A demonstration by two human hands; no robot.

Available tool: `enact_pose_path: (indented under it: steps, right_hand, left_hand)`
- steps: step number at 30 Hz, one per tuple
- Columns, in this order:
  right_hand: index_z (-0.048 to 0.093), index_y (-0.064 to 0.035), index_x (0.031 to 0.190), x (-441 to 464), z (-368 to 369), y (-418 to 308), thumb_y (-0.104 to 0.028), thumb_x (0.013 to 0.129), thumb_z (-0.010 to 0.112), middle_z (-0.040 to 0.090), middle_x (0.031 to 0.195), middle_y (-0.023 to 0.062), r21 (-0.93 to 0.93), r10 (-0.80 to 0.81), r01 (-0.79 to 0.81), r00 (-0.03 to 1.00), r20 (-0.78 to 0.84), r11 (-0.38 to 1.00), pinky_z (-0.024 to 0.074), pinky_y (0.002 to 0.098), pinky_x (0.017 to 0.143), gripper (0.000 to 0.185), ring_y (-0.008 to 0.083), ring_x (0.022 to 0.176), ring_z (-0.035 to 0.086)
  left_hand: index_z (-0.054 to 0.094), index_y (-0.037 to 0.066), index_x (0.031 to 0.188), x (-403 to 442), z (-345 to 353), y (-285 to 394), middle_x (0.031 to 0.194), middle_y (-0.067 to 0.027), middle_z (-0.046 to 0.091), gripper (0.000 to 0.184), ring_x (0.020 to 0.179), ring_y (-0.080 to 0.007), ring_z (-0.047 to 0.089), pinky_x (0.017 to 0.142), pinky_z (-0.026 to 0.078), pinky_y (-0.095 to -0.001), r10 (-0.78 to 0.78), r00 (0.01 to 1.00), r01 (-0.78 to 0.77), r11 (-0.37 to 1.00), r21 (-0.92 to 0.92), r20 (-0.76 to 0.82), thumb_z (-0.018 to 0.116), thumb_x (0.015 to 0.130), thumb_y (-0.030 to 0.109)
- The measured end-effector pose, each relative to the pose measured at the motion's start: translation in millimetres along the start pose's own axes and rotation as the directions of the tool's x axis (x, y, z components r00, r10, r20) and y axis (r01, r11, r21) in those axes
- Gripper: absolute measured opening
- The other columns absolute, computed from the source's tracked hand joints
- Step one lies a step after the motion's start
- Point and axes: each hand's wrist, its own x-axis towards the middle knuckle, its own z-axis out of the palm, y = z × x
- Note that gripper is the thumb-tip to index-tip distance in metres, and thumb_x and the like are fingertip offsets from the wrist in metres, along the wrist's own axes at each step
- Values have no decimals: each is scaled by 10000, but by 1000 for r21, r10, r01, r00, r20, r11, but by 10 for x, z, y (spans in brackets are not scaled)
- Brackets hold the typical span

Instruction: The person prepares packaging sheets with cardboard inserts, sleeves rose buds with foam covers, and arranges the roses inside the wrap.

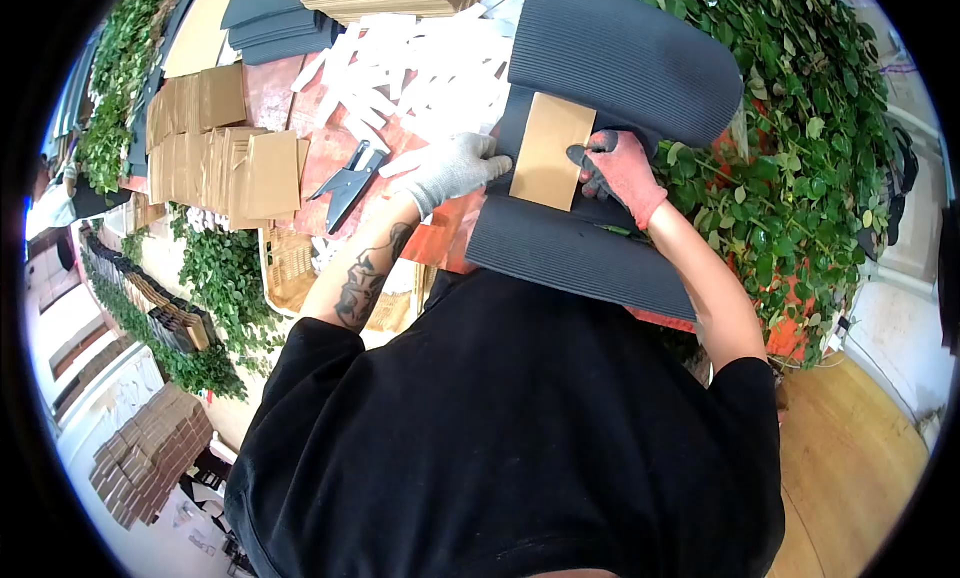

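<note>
A tan cardboard piece lies on dark corrugated sheets, one long sheet beyond it and another on my side. My left hand, in a grey glove, rests at the left of the cardboard with thumb and fingers apart. At the cardboard's right edge is my right hand, in a red glove with dark fingertips. Its fingers are curled in, and one fingertip touches the cardboard. Whatever those fingers hold is hidden. Left of my left hand lies a dark stapler on the reddish table.
Many white paper strips are scattered beyond my left hand. Stacks of cardboard pieces stand at the left, with dark sheets behind. Leafy stems crowd the right side. A woven basket sits low at the left.
</note>
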Motion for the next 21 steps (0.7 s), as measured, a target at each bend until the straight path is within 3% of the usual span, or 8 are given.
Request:
enact_pose_path:
  steps: [2, 4, 7, 9, 14, 19, 21]
  right_hand:
    - [588, 53, 789, -8, 2, -41, -31, 816, 531, 611, 708, 102, 21, 6, -6, 1000, 3, 1000, 509, 321, 459, 105, 160, 586, 603]
    - [605, 35, 798, -17, 26, -141, -79, 806, 532, 626, 674, 99, -366, -49, 41, 999, -12, 930, 523, 312, 495, 136, 163, 588, 624]
    - [612, 21, 791, 75, -16, -84, -104, 801, 523, 624, 635, 90, -461, -92, 96, 995, 31, 882, 532, 295, 528, 154, 170, 585, 633]
    - [608, 17, 777, 4, 4, -180, -112, 799, 516, 631, 656, 95, -393, -47, 56, 998, 32, 918, 535, 298, 530, 160, 179, 578, 631]
    - [610, 24, 787, -37, 32, -272, -115, 801, 514, 627, 671, 105, -428, 11, -20, 1000, -24, 904, 540, 303, 524, 170, 182, 579, 633]
    - [612, 28, 785, -45, 38, -296, -130, 808, 521, 622, 666, 105, -477, -3, 5, 1000, 5, 879, 541, 304, 522, 184, 182, 571, 626]
    - [613, 27, 780, -44, 37, -284, -138, 812, 523, 622, 666, 108, -457, -3, 2, 1000, -2, 890, 541, 306, 524, 191, 184, 570, 626]
  left_hand:
    - [620, -19, 769, 8, -15, 4, 659, -160, 612, 373, 657, -274, 608, 652, 465, -384, 23, 1000, -22, 999, 34, -6, 609, 834, 347]
    - [625, -20, 773, 15, -3, -17, 666, -167, 615, 374, 659, -283, 608, 653, 465, -387, 41, 999, -40, 997, 66, -5, 605, 836, 348]
    - [638, -17, 781, 52, -12, -21, 680, -174, 617, 374, 663, -297, 606, 654, 463, -391, 63, 998, -63, 993, 104, 0, 596, 841, 350]
    - [592, -50, 806, 24, -47, 36, 647, -145, 608, 369, 625, -224, 607, 616, 472, -349, 86, 995, -94, 973, 209, 45, 578, 877, 311]
    - [590, -41, 790, 34, -59, 30, 655, -146, 611, 378, 641, -231, 609, 627, 470, -362, 83, 995, -94, 977, 192, 63, 577, 875, 328]
    - [599, -24, 797, 14, -77, 77, 633, -137, 598, 349, 630, -249, 603, 630, 467, -373, 51, 997, -63, 977, 202, 61, 605, 846, 322]
    - [620, 10, 840, -110, -134, 173, 706, -131, 614, 299, 674, -270, 606, 666, 472, -388, 178, 983, -142, 904, 404, -54, 639, 799, 306]
